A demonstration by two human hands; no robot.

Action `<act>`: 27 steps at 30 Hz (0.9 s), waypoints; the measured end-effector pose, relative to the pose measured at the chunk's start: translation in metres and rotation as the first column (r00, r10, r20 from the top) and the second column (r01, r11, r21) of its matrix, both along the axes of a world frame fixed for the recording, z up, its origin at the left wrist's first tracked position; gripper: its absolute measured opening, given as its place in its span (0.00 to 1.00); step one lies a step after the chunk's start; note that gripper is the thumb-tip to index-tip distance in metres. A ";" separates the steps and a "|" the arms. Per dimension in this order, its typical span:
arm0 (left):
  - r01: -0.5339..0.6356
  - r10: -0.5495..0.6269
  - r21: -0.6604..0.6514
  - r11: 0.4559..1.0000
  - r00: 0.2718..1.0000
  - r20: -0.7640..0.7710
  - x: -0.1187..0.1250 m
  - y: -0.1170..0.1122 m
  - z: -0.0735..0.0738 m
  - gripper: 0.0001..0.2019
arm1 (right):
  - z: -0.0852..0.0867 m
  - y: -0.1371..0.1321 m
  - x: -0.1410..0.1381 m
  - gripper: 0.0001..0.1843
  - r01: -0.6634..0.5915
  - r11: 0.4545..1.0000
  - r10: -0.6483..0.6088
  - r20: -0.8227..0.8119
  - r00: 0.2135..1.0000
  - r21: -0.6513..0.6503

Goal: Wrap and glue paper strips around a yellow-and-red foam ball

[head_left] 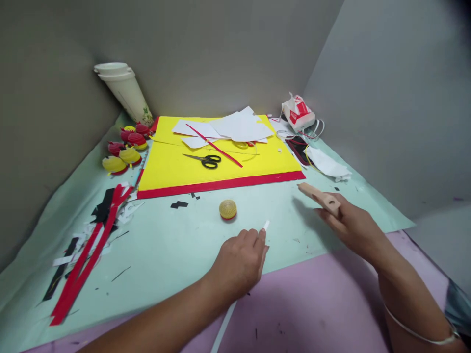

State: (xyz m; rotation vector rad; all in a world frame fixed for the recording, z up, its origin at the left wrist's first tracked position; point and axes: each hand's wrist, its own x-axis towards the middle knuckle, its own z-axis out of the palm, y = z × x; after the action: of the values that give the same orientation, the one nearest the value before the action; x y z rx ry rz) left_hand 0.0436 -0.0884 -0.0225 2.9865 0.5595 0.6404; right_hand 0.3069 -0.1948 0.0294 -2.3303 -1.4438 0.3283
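- Your left hand point(241, 262) rests on the pale green sheet point(176, 245), fingers curled in and pinching a thin white paper strip point(265, 225). One end pokes out past your fingertips, and the rest runs back under your palm and out onto the pink surface point(312, 304).
- Your right hand point(349, 223) hovers just above the green sheet, closed on a small wooden tool point(319, 196) that looks like a clothespin. Its tip points left, toward the red edge of the yellow board.
- A little round yellow ball with a red base point(227, 209) sits on the green sheet, ahead of your left hand and near it, not touching.
- Further back lies the big yellow sheet point(172, 166) on a red sheet point(221, 185) that shows along the front edge. On it are black-handled scissors point(206, 160), a long red strip point(215, 145) and a pile of white paper cutouts point(235, 127).
- Off to the left are long red strips point(84, 260) mixed with black and white scraps, and behind them a cluster of red-and-yellow paper pieces point(125, 147).
- A stack of paper cups point(127, 93) leans in the back-left corner.
- Back right, there's a red-and-white packet point(299, 113) next to some white paper point(327, 164).
- There's a thin bangle point(423, 336) on your right wrist.
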 end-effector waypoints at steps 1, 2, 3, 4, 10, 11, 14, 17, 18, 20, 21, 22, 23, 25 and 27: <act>0.000 0.000 -0.005 1.000 1.000 0.001 0.000 0.000 0.000 0.15 | -0.003 0.000 0.004 0.22 0.035 0.999 -0.033 0.087 0.996 -0.019; 0.000 0.000 -0.010 1.000 1.000 0.002 0.000 0.000 0.000 0.15 | -0.005 0.000 0.007 0.22 0.069 0.997 -0.063 0.160 0.985 -0.034; -0.002 0.002 -0.014 1.000 1.000 0.001 0.000 0.000 0.000 0.15 | -0.009 0.000 0.010 0.23 0.088 0.995 -0.076 0.212 0.974 -0.050; -0.004 0.004 -0.018 1.000 1.000 0.000 -0.001 -0.001 0.000 0.15 | -0.012 0.001 0.013 0.23 0.087 0.994 -0.068 0.239 0.969 -0.069; -0.013 0.013 -0.040 0.999 1.000 -0.005 -0.001 -0.001 0.001 0.15 | -0.025 0.003 0.018 0.24 0.023 0.989 0.012 0.233 0.972 -0.148; -0.013 0.013 -0.047 0.999 1.000 -0.002 -0.001 -0.001 0.001 0.15 | -0.024 0.002 0.017 0.26 0.014 0.992 0.019 0.254 0.967 -0.127; -0.012 0.013 -0.084 0.996 1.000 0.007 -0.002 -0.001 0.002 0.14 | -0.014 -0.002 0.004 0.28 0.026 1.000 -0.028 0.299 0.954 0.009; -0.069 0.067 -0.172 0.983 0.998 -0.022 -0.002 -0.001 0.007 0.10 | 0.001 -0.004 -0.023 0.21 0.059 0.989 -0.075 0.124 0.989 0.133; -0.112 0.103 -0.213 0.971 0.993 -0.052 -0.002 -0.001 0.010 0.09 | 0.005 -0.003 -0.034 0.18 0.055 0.988 -0.057 0.010 0.998 0.143; -0.207 0.175 -0.290 0.934 0.976 -0.133 -0.001 -0.001 0.017 0.09 | 0.008 -0.002 -0.053 0.15 0.021 0.995 0.001 -0.220 0.975 0.099; -0.246 0.198 -0.318 0.916 0.964 -0.175 0.000 -0.002 0.021 0.09 | 0.007 0.000 -0.061 0.15 0.004 0.998 0.016 -0.309 0.951 0.066; -0.275 0.211 -0.336 0.901 0.954 -0.214 0.001 -0.002 0.025 0.09 | 0.006 0.001 -0.067 0.15 -0.008 0.999 0.020 -0.378 0.925 0.033; -0.295 0.216 -0.348 0.890 0.944 -0.250 0.002 -0.003 0.029 0.08 | 0.004 0.002 -0.071 0.15 -0.014 1.000 0.014 -0.430 0.903 0.004; -0.329 0.217 -0.359 0.873 0.923 -0.316 0.004 -0.004 0.036 0.08 | -0.002 0.004 -0.076 0.15 -0.015 0.999 -0.007 -0.508 0.861 -0.040; -0.360 0.220 -0.367 0.858 0.902 -0.371 0.006 -0.004 0.041 0.09 | -0.006 0.006 -0.080 0.15 -0.012 0.997 -0.031 -0.570 0.821 -0.072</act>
State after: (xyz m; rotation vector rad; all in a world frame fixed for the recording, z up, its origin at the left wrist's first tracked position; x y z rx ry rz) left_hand 0.0498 -0.0927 0.0190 2.6051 1.0419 0.0157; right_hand 0.2274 -0.1887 0.0236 -2.0254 -1.1241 0.9986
